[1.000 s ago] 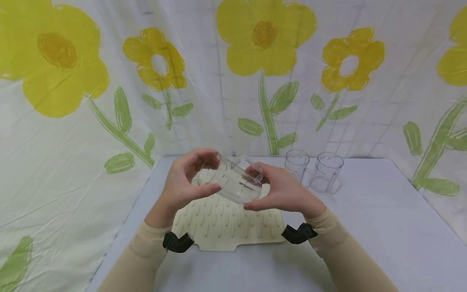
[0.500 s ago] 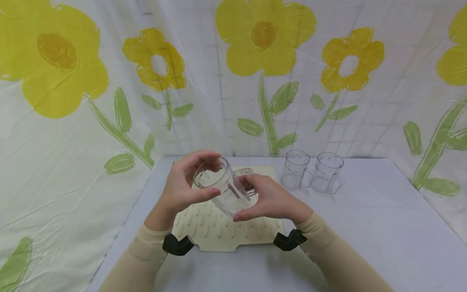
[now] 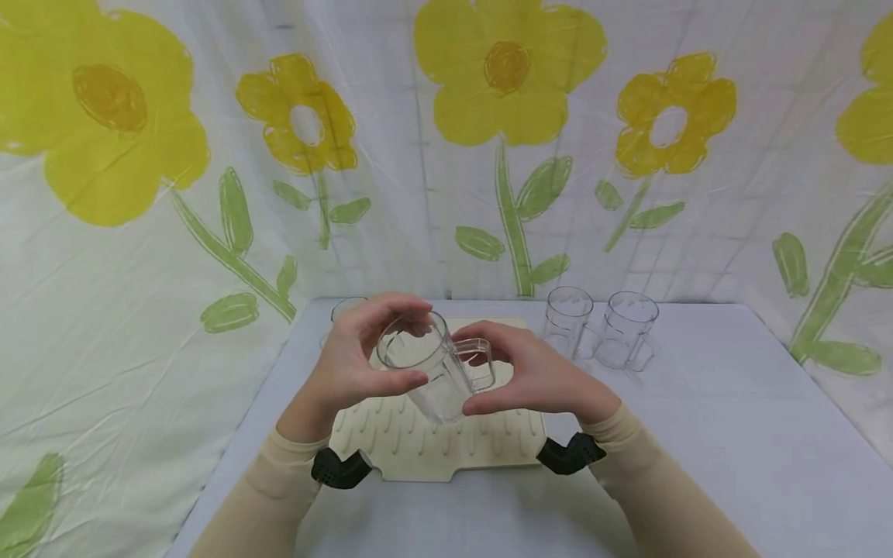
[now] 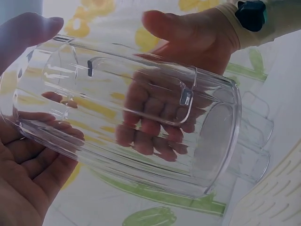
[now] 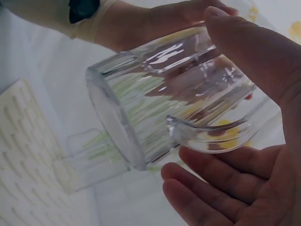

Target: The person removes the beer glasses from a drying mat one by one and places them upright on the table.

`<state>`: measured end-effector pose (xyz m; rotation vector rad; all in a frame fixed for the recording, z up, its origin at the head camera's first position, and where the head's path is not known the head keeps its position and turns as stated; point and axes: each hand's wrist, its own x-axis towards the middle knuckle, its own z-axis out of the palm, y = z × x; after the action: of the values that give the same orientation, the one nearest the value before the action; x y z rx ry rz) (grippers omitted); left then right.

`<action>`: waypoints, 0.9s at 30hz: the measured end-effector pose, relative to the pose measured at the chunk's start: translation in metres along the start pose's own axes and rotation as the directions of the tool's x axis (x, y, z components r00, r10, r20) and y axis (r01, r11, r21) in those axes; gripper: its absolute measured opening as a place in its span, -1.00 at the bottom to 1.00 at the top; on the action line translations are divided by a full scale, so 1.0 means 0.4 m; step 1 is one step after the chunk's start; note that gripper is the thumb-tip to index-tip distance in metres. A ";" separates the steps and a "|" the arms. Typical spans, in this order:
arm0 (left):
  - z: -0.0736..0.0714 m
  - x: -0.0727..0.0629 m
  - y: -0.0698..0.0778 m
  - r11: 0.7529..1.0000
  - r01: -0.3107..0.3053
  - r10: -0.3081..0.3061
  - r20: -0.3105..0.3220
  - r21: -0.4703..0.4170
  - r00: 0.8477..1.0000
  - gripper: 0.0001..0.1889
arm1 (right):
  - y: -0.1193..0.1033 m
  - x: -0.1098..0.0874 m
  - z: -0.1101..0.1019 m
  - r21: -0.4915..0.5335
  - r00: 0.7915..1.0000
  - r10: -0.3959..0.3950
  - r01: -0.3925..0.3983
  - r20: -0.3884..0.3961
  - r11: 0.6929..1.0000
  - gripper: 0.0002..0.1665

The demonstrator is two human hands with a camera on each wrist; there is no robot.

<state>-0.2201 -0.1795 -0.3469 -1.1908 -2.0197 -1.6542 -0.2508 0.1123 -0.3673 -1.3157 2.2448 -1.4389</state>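
Note:
A clear glass mug is held tilted in the air, its mouth up toward the left and its base down to the right. My left hand grips it near the rim, thumb in front and fingers behind. Beside the handle is my right hand, thumb and fingers spread around that side. In the left wrist view, the fingers of the right hand show through the glass, apart from it. The handle passes between thumb and fingers in the right wrist view without being clasped.
Under the hands lies a cream ridged drying mat on the white table. Two clear mugs, one beside another, stand upright at the back right. Another mug is partly hidden behind the left hand. A flowered curtain hangs behind.
The mug has turned from lying nearly sideways to a steeper tilt with its mouth higher. My right hand moved down and left with it, then back to the right, off the mug.

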 end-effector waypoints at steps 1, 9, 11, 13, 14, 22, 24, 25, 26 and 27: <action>0.001 -0.001 0.000 1.000 0.007 -0.007 0.006 0.008 1.000 -0.26 | -0.005 -0.003 -0.005 0.001 1.000 -0.002 0.002 -0.004 1.000 -0.13; 0.008 -0.003 0.002 0.998 0.040 -0.042 0.043 0.051 0.998 -0.26 | -0.048 -0.028 -0.031 -0.085 0.995 -0.025 0.017 -0.091 0.996 -0.44; 0.011 -0.004 0.004 0.997 0.047 -0.050 0.052 0.059 0.997 -0.25 | -0.053 -0.027 -0.028 -0.120 0.994 -0.026 0.013 -0.109 0.993 -0.60; 0.013 -0.005 0.004 0.996 0.053 -0.057 0.059 0.071 0.997 -0.25 | -0.057 -0.024 -0.022 -0.128 0.993 -0.006 -0.009 -0.116 0.992 -0.74; 0.014 -0.005 0.004 0.995 0.058 -0.063 0.062 0.075 0.996 -0.25 | -0.057 -0.023 -0.019 -0.126 0.993 0.010 -0.025 -0.117 0.992 -0.79; 0.016 -0.006 0.001 0.990 0.051 -0.063 0.083 0.132 0.995 -0.23 | -0.077 -0.022 -0.004 -0.065 0.989 0.129 -0.133 -0.065 0.989 -0.76; 0.016 -0.005 0.000 0.989 0.051 -0.064 0.086 0.141 0.994 -0.23 | -0.078 -0.021 -0.002 -0.056 0.989 0.140 -0.143 -0.041 0.988 -0.71; 0.016 -0.005 0.000 0.988 0.051 -0.064 0.087 0.145 0.994 -0.23 | -0.078 -0.021 -0.001 -0.043 0.989 0.144 -0.145 -0.028 0.989 -0.69; 0.016 -0.004 -0.001 0.988 0.050 -0.064 0.090 0.146 0.994 -0.23 | -0.077 -0.020 0.001 -0.028 0.989 0.145 -0.145 -0.015 0.989 -0.67; 0.016 -0.005 -0.001 0.988 0.051 -0.065 0.093 0.147 0.994 -0.23 | -0.076 -0.019 0.002 -0.010 0.990 0.142 -0.142 -0.003 0.990 -0.66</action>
<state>-0.2175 -0.1746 -0.3503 -1.1936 -2.2113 -1.4715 -0.2283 0.1130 -0.3457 -1.1314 2.2984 -1.3817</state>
